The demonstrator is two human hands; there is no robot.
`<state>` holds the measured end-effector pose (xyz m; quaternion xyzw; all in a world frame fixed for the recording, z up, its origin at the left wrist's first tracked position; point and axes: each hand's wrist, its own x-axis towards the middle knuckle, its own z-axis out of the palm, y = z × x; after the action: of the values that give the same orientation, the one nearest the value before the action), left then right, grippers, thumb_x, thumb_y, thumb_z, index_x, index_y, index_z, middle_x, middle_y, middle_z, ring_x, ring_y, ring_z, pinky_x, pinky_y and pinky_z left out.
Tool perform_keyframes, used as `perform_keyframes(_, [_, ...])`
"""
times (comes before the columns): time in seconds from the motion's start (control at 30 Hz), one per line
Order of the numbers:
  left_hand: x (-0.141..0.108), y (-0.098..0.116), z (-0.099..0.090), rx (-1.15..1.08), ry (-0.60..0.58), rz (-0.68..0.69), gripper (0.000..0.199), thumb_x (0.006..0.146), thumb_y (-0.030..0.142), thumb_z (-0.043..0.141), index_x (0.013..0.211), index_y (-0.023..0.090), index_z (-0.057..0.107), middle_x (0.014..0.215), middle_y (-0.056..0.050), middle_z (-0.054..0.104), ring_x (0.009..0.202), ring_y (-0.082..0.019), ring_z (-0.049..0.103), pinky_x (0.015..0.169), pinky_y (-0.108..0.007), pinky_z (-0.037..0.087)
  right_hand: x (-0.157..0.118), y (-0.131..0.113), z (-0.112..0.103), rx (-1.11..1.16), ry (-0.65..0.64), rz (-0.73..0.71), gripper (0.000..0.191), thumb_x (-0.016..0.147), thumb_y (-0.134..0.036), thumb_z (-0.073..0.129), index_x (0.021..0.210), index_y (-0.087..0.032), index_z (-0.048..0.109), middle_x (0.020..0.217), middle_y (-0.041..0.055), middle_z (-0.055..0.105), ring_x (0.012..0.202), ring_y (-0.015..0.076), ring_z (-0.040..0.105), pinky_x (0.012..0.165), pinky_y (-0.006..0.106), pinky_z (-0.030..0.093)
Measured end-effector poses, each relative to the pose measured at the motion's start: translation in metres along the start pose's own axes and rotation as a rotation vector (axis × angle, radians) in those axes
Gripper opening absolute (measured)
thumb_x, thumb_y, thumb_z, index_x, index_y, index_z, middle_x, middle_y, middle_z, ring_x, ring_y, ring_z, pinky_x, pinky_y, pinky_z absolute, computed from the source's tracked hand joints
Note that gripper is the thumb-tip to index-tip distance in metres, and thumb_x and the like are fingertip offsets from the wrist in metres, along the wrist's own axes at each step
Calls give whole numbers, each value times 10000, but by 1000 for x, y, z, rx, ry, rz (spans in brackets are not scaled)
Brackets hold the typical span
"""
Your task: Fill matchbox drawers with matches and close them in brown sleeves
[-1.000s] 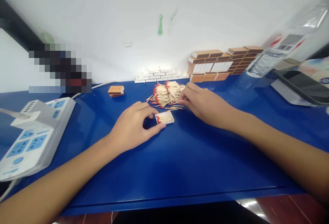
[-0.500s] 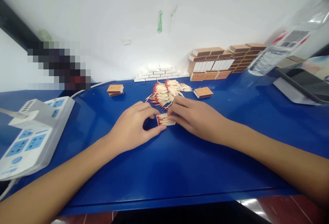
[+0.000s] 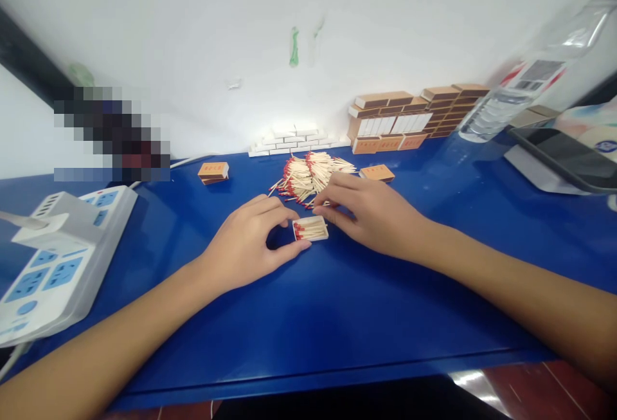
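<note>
A small white matchbox tray [image 3: 322, 233] with red-tipped matches in it lies on the blue table. My left hand [image 3: 253, 240] grips the tray's left end between thumb and index finger. Just right of the tray is my right hand [image 3: 371, 214], thumb and index finger curved with a narrow gap between their tips; nothing shows between them. Behind the hands is a loose heap of matches [image 3: 308, 175]. An orange matchbox [image 3: 377, 173] lies right of the heap, partly behind my right hand, and more orange matchboxes [image 3: 213, 171] sit to its left.
Against the wall stand a low stack of white trays [image 3: 294, 143] and a taller stack of matchboxes [image 3: 390, 143]. A water bottle [image 3: 491, 111] and a phone [image 3: 569, 156] are at the right, a power strip [image 3: 77, 278] at the left.
My right hand has drawn back from the tray, and the matches inside show more fully. My left hand stays at the tray. The view has shifted slightly.
</note>
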<state>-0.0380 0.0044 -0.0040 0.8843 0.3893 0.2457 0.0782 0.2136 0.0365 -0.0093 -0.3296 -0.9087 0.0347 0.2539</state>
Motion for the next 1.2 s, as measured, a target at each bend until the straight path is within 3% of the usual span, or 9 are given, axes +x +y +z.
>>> perform_keyframes(0.27, [0,1,0,-14,-12,20,259,935,398,768,1078,184,738,911,-34,675,863,-210,619,790,-351,497,3,24,4,33,-98,109,155,1046,-328,600,1003,-190,657,1036,84,638,903,226,609,780,349,452])
perform_keyframes(0.67, [-1,0,0,-2,-11,23,280,942,428,757,1076,184,734,913,-35,681,858,-208,618,782,-358,507,5,28,1,145,-141,159,171,1016,-365,630,986,-202,671,1029,82,603,910,225,586,795,348,451])
perform_keyframes(0.9, [0,0,0,-6,-20,11,272,939,417,760,1078,184,734,918,-38,679,874,-212,626,790,-351,503,5,28,3,111,-195,171,195,1057,-336,527,938,-200,599,1022,90,625,862,220,591,758,349,448])
perform_keyframes(1.2, [-1,0,0,24,1,-15,270,948,439,740,1058,192,741,911,-43,692,876,-223,624,787,-360,498,2,15,-16,57,-127,80,184,1077,-315,507,959,-210,601,1061,86,616,877,212,586,760,338,439])
